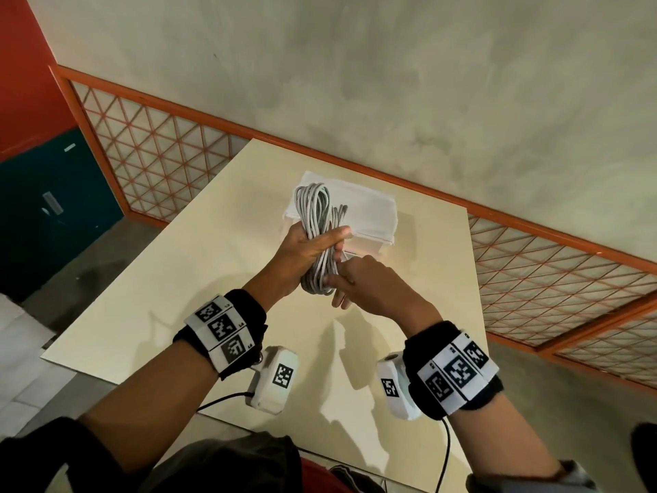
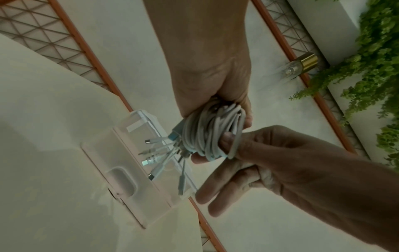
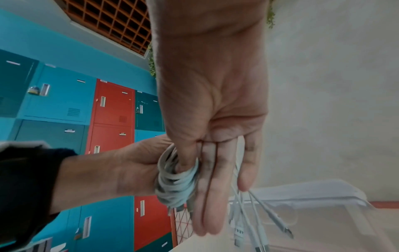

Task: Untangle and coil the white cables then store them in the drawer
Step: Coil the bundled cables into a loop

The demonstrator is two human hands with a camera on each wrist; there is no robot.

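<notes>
A bundle of white cables [image 1: 317,222] is coiled into long loops above the table, and my left hand [image 1: 305,249] grips it round the middle. My right hand [image 1: 359,282] is at the coil's lower end, its thumb and forefinger pinching a strand while the other fingers stay straight. In the left wrist view several connector ends [image 2: 155,160] hang out of the coil [image 2: 202,136] over the drawer [image 2: 121,153], a translucent white box. The right wrist view shows my right thumb tucked into the coil [image 3: 177,184]. The drawer [image 1: 369,215] stands on the table just beyond the hands.
The cream table [image 1: 177,279] reaches back to an orange lattice railing [image 1: 160,158] along a grey wall. Blue and red lockers [image 3: 112,110] stand to the left. Green foliage [image 2: 377,59] and a light bulb [image 2: 300,66] hang on the wall side.
</notes>
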